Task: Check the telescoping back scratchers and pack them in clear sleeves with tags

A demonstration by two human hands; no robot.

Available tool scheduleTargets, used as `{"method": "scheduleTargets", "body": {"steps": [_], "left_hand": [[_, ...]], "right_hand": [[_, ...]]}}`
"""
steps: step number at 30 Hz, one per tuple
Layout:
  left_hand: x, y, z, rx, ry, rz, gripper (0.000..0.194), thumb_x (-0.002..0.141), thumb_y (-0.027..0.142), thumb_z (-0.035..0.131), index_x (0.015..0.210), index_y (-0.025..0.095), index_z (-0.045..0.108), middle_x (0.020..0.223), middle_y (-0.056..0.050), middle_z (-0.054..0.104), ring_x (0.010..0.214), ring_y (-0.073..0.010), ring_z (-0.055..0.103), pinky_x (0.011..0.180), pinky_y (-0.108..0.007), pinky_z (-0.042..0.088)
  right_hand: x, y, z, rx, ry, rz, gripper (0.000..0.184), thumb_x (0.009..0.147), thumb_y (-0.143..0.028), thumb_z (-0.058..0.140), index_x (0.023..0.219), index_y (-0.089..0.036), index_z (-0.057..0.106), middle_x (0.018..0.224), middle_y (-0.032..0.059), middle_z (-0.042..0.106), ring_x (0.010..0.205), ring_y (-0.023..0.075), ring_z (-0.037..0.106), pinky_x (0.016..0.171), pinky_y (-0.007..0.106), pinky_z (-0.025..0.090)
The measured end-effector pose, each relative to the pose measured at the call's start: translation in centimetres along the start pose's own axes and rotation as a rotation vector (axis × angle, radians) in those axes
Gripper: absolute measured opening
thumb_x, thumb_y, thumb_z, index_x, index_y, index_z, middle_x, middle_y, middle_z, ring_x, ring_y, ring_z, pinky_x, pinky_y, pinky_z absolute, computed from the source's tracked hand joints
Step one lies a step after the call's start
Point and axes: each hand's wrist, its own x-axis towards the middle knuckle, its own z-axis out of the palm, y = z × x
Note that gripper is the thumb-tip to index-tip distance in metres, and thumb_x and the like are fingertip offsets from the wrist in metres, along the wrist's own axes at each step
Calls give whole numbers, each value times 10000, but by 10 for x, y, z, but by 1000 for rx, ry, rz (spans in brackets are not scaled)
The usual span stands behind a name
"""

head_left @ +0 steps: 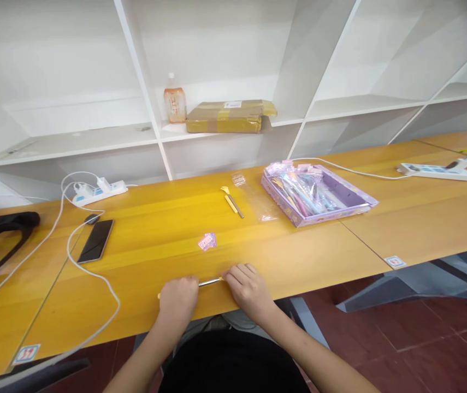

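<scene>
Between my two hands stretches a thin yellow stick with a metal shaft (pixel 210 281), lying low over the table's front part. My left hand (pixel 179 298) is closed in a fist around its left part, and a yellow tip pokes out beyond the fist. At the other end, my right hand (pixel 248 289) pinches a small yellow piece; its fingertips are partly hidden. Two pink and purple cards (pixel 207 241) overlap on the table ahead of my hands. Farther off lie a yellow hand-shaped piece on a grey rod (pixel 236 207) and a short yellow stick (pixel 230 204).
Clear plastic wrappers (pixel 258 201) lie beside a purple box (pixel 319 220) holding several wrapped items. On the left are a phone (pixel 96 241), white cables, a power strip (pixel 100 193) and a black strap (pixel 16 240). Another power strip (pixel 436 171) stands right. A shelf holds a bottle (pixel 175 103) and a carton (pixel 225 117).
</scene>
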Motion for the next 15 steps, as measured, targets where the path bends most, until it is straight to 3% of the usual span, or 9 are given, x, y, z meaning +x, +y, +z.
{"method": "scheduleTargets", "body": {"steps": [3,9,12,15], "left_hand": [[2,-5,0,43,66,46,391,1006,103,419,1062,139,804,976,-232,803,953,-373,810,825,-467,623],[4,-16,-7,97,101,89,399,977,72,404,1081,150,781,999,-217,806,959,-377,807,810,-472,619],[4,-41,-10,139,105,47,414,985,81,385,1105,155,774,1023,-212,809,980,-375,805,820,-467,613],[-2,-85,-12,189,79,-76,420,994,109,392,1164,169,771,1060,-212,811,1019,-369,802,846,-455,603]], "right_hand": [[4,3,-4,3,-21,-3,195,1102,-137,541,957,-169,667,800,38,603,772,206,482,717,374,319],[11,14,-14,-30,-35,-29,197,1097,-126,536,973,-176,681,813,41,626,785,209,487,726,372,328],[3,38,-26,-72,-50,5,219,1082,-85,514,980,-177,684,835,52,648,794,211,505,732,368,340],[-19,85,-47,-149,-55,82,202,1060,-77,529,1011,-179,696,853,64,669,822,216,549,752,359,369]]}}
